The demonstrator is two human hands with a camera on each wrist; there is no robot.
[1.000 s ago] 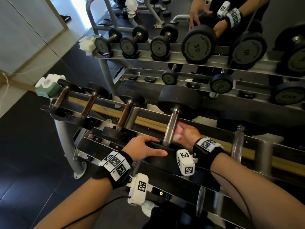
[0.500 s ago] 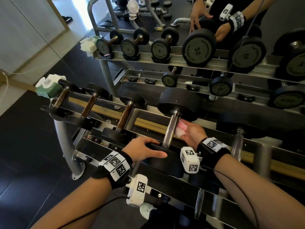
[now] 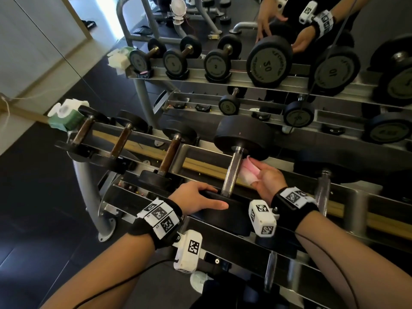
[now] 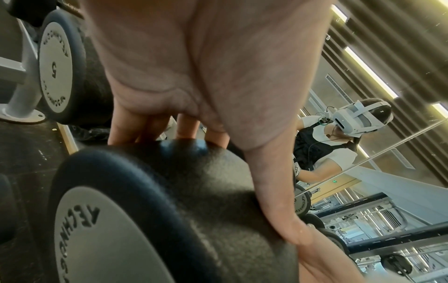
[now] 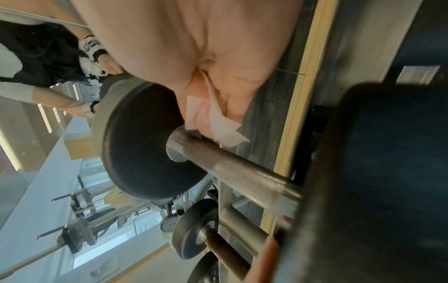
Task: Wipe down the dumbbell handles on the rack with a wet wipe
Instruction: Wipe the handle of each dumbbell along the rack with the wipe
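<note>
A large black dumbbell lies on the rack [image 3: 200, 162], its steel handle [image 3: 230, 172] running toward me. My right hand [image 3: 266, 176] holds a folded white-pink wet wipe [image 3: 246, 172] against the handle's right side, near the far weight head [image 3: 244, 136]. In the right wrist view the wipe [image 5: 226, 132] sits beside the handle [image 5: 232, 164] close to that head. My left hand [image 3: 198, 200] rests on top of the near weight head [image 3: 225, 212], fingers curled over its rim; the left wrist view shows the fingers [image 4: 135, 126] draped over the black head [image 4: 150, 191].
Three smaller dumbbells with brown handles [image 3: 169, 156] lie to the left on the same rack. A green wipe pack [image 3: 64, 117] sits at the rack's left end. Another steel handle [image 3: 322, 192] lies to the right. A mirror behind repeats the rack.
My right hand has slid the wipe along the handle away from me, from near the close weight head up to the far head. The left hand has stayed put.
</note>
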